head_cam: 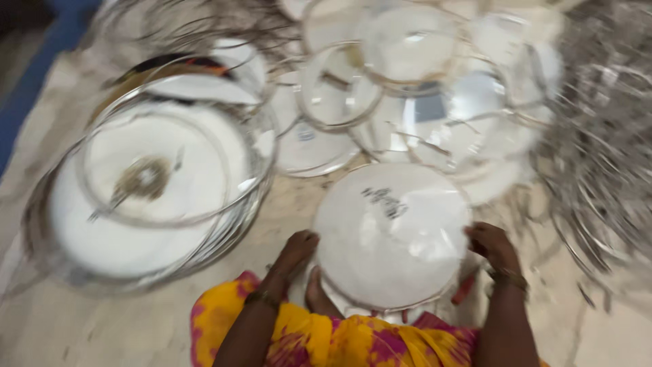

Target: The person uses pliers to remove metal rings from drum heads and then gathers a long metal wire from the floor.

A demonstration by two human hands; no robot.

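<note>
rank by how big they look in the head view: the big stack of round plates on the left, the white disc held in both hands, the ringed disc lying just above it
1. Big stack of round plates, clearly largest.
2. White disc, held at its edges by the left hand and right hand; it is nearer the camera, so its true size is unsure.
3. Ringed disc, smallest, though blurred.

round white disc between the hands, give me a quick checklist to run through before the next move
1. Left hand on the round white disc: at its left edge, ok.
2. Right hand on the disc: at its right edge, ok.
3. Grip firmness: picture blurred, cannot tell.
4. Disc apart from the pile of clear round lids behind it: small gap shows, ok.
5. Large stack of rimmed discs on the left: beside the left hand, not touching it, ok.
6. Bare floor to set things down: some at lower left, ok.
</note>
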